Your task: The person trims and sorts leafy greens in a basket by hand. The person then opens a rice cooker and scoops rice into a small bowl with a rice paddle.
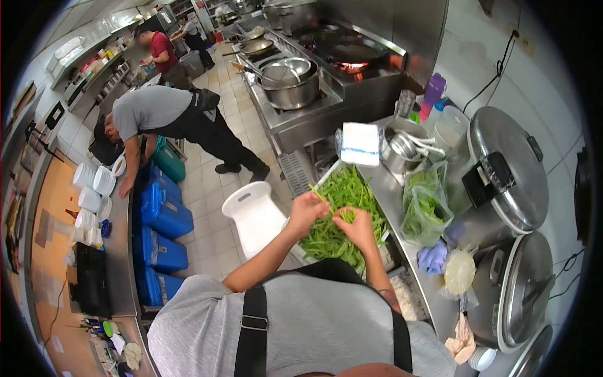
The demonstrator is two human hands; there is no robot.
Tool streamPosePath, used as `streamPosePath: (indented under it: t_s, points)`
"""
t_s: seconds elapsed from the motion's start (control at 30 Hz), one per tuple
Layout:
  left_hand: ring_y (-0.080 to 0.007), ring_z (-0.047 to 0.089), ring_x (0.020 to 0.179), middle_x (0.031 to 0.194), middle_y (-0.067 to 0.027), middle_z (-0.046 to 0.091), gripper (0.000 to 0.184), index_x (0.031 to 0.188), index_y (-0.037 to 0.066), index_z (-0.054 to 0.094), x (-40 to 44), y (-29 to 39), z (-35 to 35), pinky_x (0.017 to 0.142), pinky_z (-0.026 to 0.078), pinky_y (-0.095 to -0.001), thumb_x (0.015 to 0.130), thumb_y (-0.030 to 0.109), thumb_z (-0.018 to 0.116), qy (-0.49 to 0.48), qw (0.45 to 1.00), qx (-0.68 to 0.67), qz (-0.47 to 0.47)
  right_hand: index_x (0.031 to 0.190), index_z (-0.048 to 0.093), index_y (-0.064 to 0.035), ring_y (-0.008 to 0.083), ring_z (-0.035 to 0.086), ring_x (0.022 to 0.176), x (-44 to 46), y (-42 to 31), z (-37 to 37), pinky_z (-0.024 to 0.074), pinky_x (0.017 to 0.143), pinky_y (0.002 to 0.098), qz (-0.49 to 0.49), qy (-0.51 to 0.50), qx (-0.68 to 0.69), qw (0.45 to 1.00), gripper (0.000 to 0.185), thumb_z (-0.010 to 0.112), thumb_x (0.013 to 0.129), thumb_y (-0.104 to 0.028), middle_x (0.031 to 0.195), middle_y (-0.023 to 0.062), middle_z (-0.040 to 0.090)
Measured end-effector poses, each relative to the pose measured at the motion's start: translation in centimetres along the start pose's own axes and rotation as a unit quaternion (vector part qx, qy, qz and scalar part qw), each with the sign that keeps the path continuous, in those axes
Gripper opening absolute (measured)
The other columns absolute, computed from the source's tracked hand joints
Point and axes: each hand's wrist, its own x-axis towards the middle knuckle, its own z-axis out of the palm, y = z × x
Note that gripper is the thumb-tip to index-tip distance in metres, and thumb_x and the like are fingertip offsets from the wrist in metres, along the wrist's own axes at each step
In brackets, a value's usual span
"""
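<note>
Leafy greens (pixel 336 239) in and below left grip (pixel 306 212) and right grip (pixel 357 227)

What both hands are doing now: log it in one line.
left hand: pinching thin green stem; right hand: pinching green leafy stems; below: heap of loose leafy greens; right side: clear plastic bag of greens

White container (pixel 296 252): greens (pixel 345 242). Metal counter (pixel 433 296): purple cloth (pixel 432 257).
</note>
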Motion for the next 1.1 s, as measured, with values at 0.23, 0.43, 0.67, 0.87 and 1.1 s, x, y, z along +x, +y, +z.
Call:
streamPosePath:
  t_s: [0.23, 0.43, 0.67, 0.87, 1.1]
  points:
    - [-0.0155, 0.064, 0.067, 0.082, -0.0065, 0.063, 0.01, 0.089, 0.004, 0.056, -0.1, 8.1, -1.8, 0.062, 0.054, -0.0273, 0.088, 0.012, 0.06, -0.012, 0.989, -0.148, 0.016, 0.084, 0.068, -0.0039, 0.0231, 0.061, 0.058, 2.1, -4.4, -1.3, 0.0473, 0.058, 0.0332, -0.047, 0.033, -0.01, 0.998, 0.016, 0.068, 0.076, -0.018, 0.068, 0.0171, 0.063]
    - [-0.0138, 0.063, 0.075, 0.089, -0.0087, 0.065, 0.017, 0.1, 0.0, 0.059, 0.1, 11.4, -3.6, 0.067, 0.052, -0.0237, 0.088, 0.013, 0.059, -0.031, 0.989, -0.092, 0.112, 0.084, 0.068, -0.0031, 0.0115, 0.055, 0.053, 3.3, -6.5, -3.7, 0.0425, 0.052, 0.0282, -0.069, 0.153, -0.028, 0.986, 0.014, 0.067, 0.077, -0.015, 0.06, 0.0094, 0.061]
    - [-0.0143, 0.064, 0.073, 0.084, -0.0082, 0.066, 0.015, 0.097, -0.001, 0.06, -0.5, 11.1, -3.5, 0.069, 0.051, -0.0247, 0.087, 0.01, 0.06, -0.029, 0.99, -0.055, 0.128, 0.085, 0.067, -0.0029, 0.0158, 0.058, 0.057, 2.8, -10.3, -4.0, 0.0437, 0.055, 0.0293, -0.094, 0.153, -0.034, 0.983, 0.013, 0.068, 0.078, -0.014, 0.066, 0.0115, 0.063]
    - [-0.0144, 0.064, 0.071, 0.08, -0.0085, 0.066, 0.009, 0.092, -0.001, 0.059, -1.8, 8.5, -1.0, 0.069, 0.051, -0.0253, 0.084, 0.003, 0.06, -0.049, 0.987, 0.033, 0.152, 0.086, 0.068, -0.0053, 0.0309, 0.062, 0.068, 2.6, -10.0, 0.1, 0.0486, 0.061, 0.0368, -0.206, 0.102, -0.12, 0.966, 0.013, 0.068, 0.075, -0.012, 0.079, 0.015, 0.065]
    - [-0.0116, 0.062, 0.072, 0.082, -0.0078, 0.065, 0.01, 0.091, -0.001, 0.057, -4.0, 2.2, -0.9, 0.067, 0.052, -0.023, 0.085, 0.007, 0.061, -0.001, 0.999, -0.023, 0.029, 0.085, 0.068, -0.0066, 0.0318, 0.06, 0.065, -0.7, -6.5, 1.9, 0.0478, 0.059, 0.0399, -0.151, 0.051, -0.158, 0.974, 0.015, 0.068, 0.072, -0.014, 0.073, 0.0128, 0.061]
